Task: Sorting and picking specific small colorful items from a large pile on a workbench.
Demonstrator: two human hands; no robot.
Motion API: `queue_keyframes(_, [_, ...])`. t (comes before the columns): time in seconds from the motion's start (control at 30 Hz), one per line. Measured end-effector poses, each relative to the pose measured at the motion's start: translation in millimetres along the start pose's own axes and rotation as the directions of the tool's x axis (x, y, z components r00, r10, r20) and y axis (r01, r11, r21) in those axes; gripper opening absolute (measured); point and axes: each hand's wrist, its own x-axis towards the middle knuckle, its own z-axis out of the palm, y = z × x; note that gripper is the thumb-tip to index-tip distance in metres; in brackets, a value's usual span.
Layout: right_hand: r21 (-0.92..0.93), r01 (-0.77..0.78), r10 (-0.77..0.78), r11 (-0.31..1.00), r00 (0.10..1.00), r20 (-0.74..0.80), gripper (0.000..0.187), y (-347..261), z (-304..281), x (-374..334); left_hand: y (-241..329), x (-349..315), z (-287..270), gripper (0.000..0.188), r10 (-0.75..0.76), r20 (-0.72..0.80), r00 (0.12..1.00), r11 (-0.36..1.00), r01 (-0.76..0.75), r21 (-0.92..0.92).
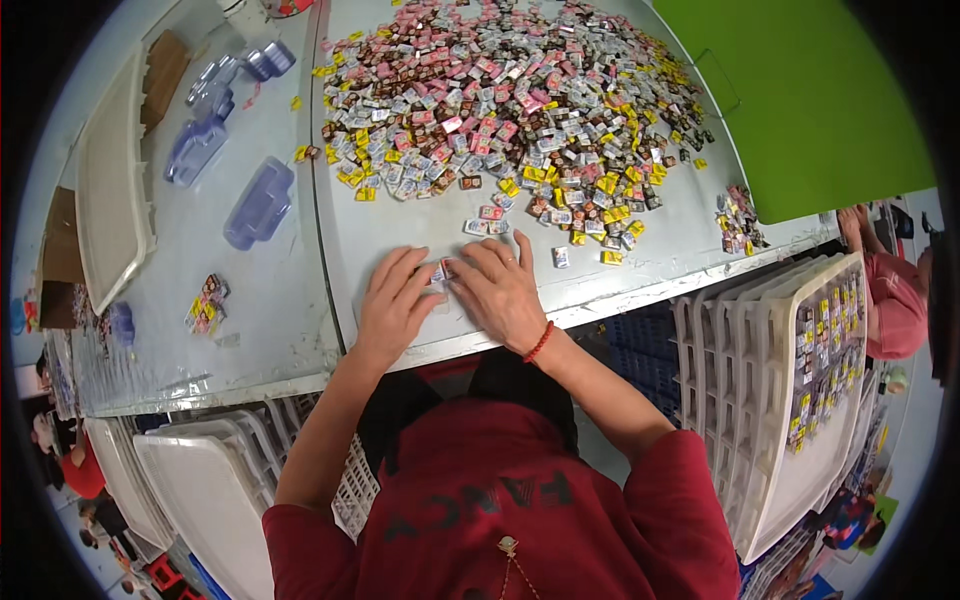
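Observation:
My left hand [395,305] and my right hand [503,295] meet low over the table near its front edge. Between their fingertips is a small white-and-pink pack [438,272], pinched from both sides and partly covered by the fingers. Just beyond my right hand lie a few loose packs [487,227] in white and pink. To the right of that hand sit a white pack [561,257] and a yellow pack [612,257]. A big pile of small packs [500,110] in pink, white, brown and yellow spreads over the far part of the table.
Clear blue plastic trays [258,203] lie on the left, with a small packed cluster [207,305] nearer me. A white tray [112,180] leans farther left. A green board [800,100] covers the far right. Stacked white crates [770,400] stand right of me, beside another person [893,305].

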Motion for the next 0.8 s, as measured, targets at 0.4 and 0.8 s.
queue_keyframes(0.4, [-0.218, -0.503, 0.437, 0.836, 0.852, -0.288, 0.024, 155, -92, 22, 12, 11, 5, 0.068, 0.075, 0.364, 0.929, 0.973, -0.149, 0.179])
queue_keyframes(0.8, [-0.28, -0.605, 0.629, 0.745, 0.778, -0.008, 0.034, 194, -85, 44, -11, -4, -27, 0.076, -0.093, 0.061, 0.994, 0.988, 0.085, 0.129])
